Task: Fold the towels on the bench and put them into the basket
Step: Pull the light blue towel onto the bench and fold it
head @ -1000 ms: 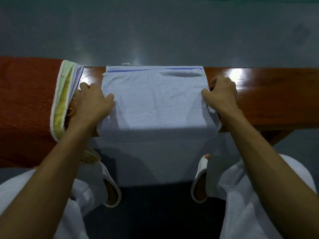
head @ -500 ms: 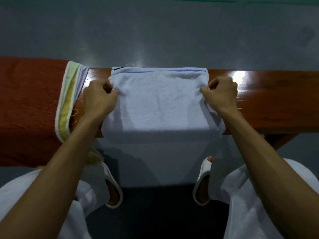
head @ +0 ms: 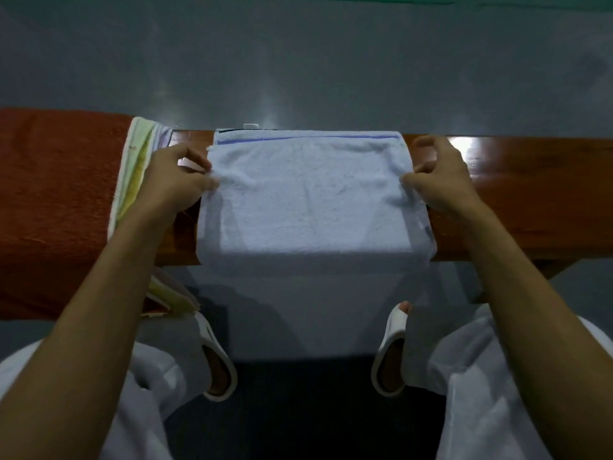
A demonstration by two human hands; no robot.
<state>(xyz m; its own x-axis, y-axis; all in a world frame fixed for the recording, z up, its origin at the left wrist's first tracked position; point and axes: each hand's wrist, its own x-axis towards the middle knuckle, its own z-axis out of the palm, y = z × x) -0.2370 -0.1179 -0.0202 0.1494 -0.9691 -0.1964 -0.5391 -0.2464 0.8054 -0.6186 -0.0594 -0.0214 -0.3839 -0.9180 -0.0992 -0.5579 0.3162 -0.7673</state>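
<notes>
From my head view, the pale blue towel (head: 308,200) lay flat across the wooden counter (head: 530,194), with its near part hanging over the front edge toward my feet. My left grip (head: 175,184) pinched the towel's left edge between thumb and fingers. My right grip (head: 438,180) pinched the right edge the same way. Just left of my left grip, a yellow-green striped towel (head: 136,167) draped over the counter, and a red towel (head: 56,200) lay against its far side.
</notes>
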